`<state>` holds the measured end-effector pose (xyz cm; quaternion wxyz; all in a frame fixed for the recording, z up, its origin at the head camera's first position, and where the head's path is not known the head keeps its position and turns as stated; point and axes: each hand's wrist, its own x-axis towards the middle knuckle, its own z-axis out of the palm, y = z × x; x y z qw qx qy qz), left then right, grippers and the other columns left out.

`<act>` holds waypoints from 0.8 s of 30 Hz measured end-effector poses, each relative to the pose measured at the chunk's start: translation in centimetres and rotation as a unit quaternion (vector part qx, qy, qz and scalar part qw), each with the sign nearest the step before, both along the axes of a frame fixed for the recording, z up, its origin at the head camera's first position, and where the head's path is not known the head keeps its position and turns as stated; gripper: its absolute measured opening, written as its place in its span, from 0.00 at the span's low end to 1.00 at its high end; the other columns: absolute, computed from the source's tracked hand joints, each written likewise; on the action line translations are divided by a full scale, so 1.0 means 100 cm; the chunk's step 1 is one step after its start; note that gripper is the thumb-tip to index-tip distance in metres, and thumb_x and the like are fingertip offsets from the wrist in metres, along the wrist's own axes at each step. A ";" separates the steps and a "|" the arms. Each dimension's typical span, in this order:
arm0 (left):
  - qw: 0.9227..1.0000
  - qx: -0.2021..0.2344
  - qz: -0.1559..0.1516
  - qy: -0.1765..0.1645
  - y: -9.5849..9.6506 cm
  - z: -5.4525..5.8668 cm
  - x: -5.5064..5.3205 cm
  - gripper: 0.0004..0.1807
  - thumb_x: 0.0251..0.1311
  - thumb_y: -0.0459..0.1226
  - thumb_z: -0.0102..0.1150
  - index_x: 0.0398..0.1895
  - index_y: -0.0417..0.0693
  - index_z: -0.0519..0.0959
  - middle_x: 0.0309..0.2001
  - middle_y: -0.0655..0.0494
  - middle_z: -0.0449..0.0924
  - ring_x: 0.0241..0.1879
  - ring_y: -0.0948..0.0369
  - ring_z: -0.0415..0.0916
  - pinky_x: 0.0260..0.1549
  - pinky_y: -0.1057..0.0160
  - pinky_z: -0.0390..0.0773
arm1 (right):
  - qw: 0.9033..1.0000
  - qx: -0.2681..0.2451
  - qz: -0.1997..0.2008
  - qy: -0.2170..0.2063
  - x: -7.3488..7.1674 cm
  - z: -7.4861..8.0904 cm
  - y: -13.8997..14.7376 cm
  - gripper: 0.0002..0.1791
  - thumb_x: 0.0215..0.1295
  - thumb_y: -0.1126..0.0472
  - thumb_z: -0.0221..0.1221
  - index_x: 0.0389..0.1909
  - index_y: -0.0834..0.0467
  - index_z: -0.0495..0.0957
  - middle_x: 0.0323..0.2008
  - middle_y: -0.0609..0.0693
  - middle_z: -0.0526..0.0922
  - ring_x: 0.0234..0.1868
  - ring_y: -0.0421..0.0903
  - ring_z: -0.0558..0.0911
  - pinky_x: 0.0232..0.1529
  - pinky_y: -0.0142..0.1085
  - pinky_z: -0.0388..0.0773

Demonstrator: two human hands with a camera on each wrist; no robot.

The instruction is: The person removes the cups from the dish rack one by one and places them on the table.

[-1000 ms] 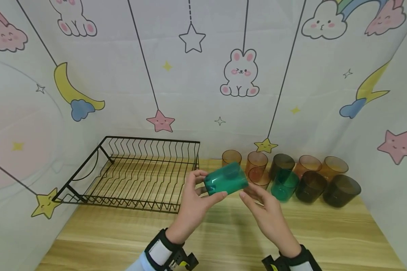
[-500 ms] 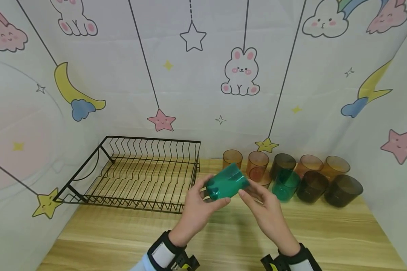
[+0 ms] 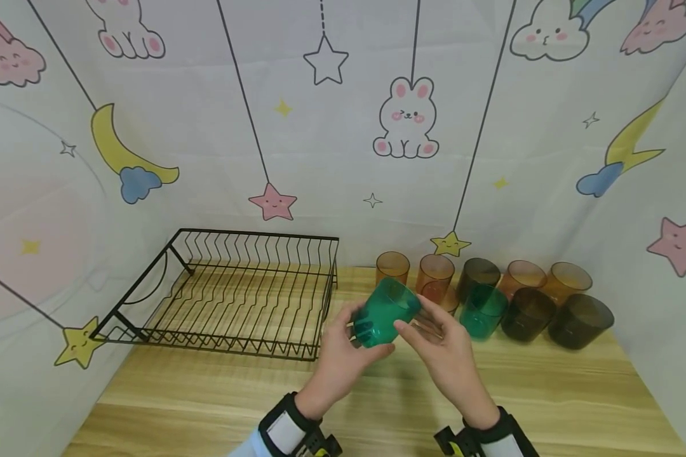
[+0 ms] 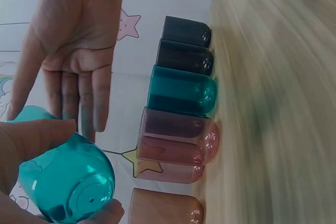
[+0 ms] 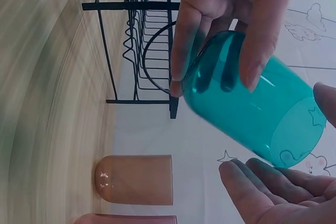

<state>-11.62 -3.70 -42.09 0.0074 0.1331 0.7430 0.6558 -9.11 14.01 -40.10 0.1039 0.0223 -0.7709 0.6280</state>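
Observation:
A clear teal-green cup (image 3: 385, 311) is held up above the table, tilted with its mouth toward the upper right. My left hand (image 3: 343, 349) grips it around the base end, thumb on the near side and fingers behind. At the mouth end, my right hand (image 3: 446, 349) has its thumb at the rim. In the left wrist view the fingers of that hand (image 4: 79, 51) stretch out straight beside the cup (image 4: 86, 177). The right wrist view shows left fingers through the clear wall of the cup (image 5: 262, 108).
A black wire dish rack (image 3: 223, 298) stands on the wooden table (image 3: 206, 400) to the left. At the back right, several cups stand close together, among them a green one (image 3: 483, 314), a dark brown one (image 3: 580, 324) and an amber one (image 3: 392, 266). A patterned cloth (image 3: 331, 139) hangs behind.
The cup has turned from lying nearly sideways to more upright, its mouth now showing. The left hand has shifted slightly right and down; the right thumb has come further onto the rim.

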 end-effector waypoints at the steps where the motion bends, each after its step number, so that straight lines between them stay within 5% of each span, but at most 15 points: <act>1: 1.000 -0.003 0.002 0.000 0.001 -0.002 0.000 0.41 0.41 0.47 0.73 0.61 0.53 0.65 0.55 0.55 0.67 0.52 0.56 0.70 0.45 0.60 0.74 | 1.000 -0.003 -0.003 0.006 -0.001 -0.001 -0.001 0.36 0.52 0.44 0.65 0.62 0.49 0.67 0.54 0.48 0.73 0.52 0.43 0.75 0.47 0.35 0.73; 10: 0.996 -0.076 0.031 0.032 0.007 -0.011 0.004 0.45 0.41 0.55 0.71 0.63 0.56 0.63 0.54 0.62 0.69 0.52 0.62 0.69 0.46 0.63 0.72 | 0.998 0.020 -0.029 0.051 -0.002 -0.006 -0.015 0.42 0.43 0.46 0.71 0.62 0.46 0.66 0.51 0.45 0.76 0.51 0.43 0.76 0.42 0.38 0.76; 24: 0.995 -0.086 0.026 0.039 0.006 -0.023 0.004 0.44 0.42 0.54 0.71 0.63 0.56 0.62 0.54 0.62 0.69 0.52 0.63 0.69 0.47 0.62 0.71 | 0.997 0.029 -0.032 0.068 -0.002 -0.017 -0.022 0.42 0.41 0.48 0.73 0.61 0.46 0.66 0.52 0.44 0.75 0.47 0.45 0.77 0.37 0.37 0.78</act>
